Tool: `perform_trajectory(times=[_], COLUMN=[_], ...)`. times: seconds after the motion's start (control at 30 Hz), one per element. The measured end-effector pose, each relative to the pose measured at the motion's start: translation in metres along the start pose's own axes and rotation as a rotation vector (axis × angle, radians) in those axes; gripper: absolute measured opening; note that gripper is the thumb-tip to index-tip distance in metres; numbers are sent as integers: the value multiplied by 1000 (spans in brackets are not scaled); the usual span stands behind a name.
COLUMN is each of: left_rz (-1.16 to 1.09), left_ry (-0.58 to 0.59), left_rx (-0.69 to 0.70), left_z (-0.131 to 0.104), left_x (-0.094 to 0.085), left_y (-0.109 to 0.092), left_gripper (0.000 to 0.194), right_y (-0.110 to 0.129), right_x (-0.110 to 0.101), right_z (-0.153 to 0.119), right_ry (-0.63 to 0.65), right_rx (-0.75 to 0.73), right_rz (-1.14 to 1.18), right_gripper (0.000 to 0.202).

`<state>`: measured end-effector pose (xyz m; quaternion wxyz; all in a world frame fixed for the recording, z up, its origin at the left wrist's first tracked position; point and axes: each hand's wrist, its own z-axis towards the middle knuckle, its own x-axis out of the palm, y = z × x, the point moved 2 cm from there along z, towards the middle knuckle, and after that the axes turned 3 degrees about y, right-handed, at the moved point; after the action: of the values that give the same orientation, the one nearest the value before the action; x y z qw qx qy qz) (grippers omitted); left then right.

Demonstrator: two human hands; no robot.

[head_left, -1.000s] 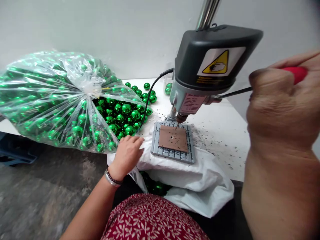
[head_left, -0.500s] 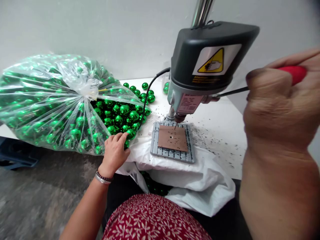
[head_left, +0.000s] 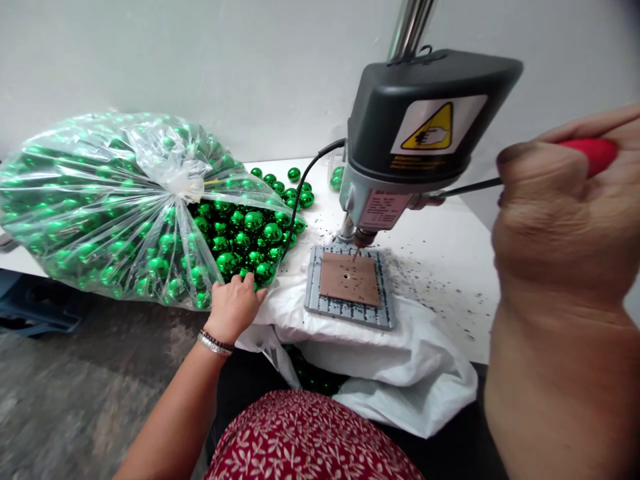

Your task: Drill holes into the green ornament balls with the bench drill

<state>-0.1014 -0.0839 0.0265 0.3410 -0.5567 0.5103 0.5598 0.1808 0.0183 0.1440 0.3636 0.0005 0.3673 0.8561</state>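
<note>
At the torn mouth of a big clear plastic bag [head_left: 115, 220], my left hand [head_left: 237, 307] reaches in among shiny green balls [head_left: 253, 223]. Its thumb stands apart from the fingers, whose tips dip out of sight between the balls; I see nothing held. My right hand [head_left: 565, 220] is closed around the red knob [head_left: 595, 155] of a lever on a small bench drill press [head_left: 430, 127]. Below the chuck, the thin drill bit [head_left: 355, 255] points at a brown square board [head_left: 343, 287] with a small hole, lying on the grey slotted base [head_left: 317, 305]. No ball sits on the board.
Dark shavings [head_left: 440, 287] litter the white table [head_left: 465, 247]. Loose green balls [head_left: 294, 175] lie behind the black power cable [head_left: 320, 157]. White cloth or sacking [head_left: 415, 360] drapes over the front edge, above more green balls. A blue stool [head_left: 40, 307] stands at the left.
My left hand's fingers have bent down deeper among the balls. My right hand keeps its grip on the red knob. The whole view has shifted slightly.
</note>
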Motion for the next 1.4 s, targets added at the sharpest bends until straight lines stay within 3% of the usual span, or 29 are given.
perform_trajectory(times=[0.1,0.2,0.33,0.53,0.73,0.93,1.03,1.23,1.3,1.4], left_rz=[-3,-24,-46,-101,-238,-221,-254,-701,-970,-1484], left_ry=[29,-17,-34,-67,-113,25,-19,-307,-255,-30], left_rx=[-1,-19,39,-5,25,73,108,150,106,-26], left_z=[1,-2,-5,1,0,-5,-8,-16,-11,1], left_x=[1,4,8,13,24,20,16,-3,-6,1], left_y=[-5,-6,-6,-10,-25,-32,-34,-29,-26,-25], left_gripper=[39,34,28,40,38,42,39,57,55,56], right_y=[4,7,5,5,8,7,7,5,5,6], right_x=[0,-1,-1,-2,-2,-1,-1,-2,-2,-2], right_z=[-1,-1,-1,-3,-2,-3,-3,-4,-4,-3], right_ry=[15,16,18,-1,-16,-22,-13,-19,-22,-26], right_rx=[27,35,7,18,37,28,19,2,-2,-4], right_rz=[5,10,16,29,36,42,34,38,40,45], right_gripper=[17,10,15,14,9,11,16,11,10,9])
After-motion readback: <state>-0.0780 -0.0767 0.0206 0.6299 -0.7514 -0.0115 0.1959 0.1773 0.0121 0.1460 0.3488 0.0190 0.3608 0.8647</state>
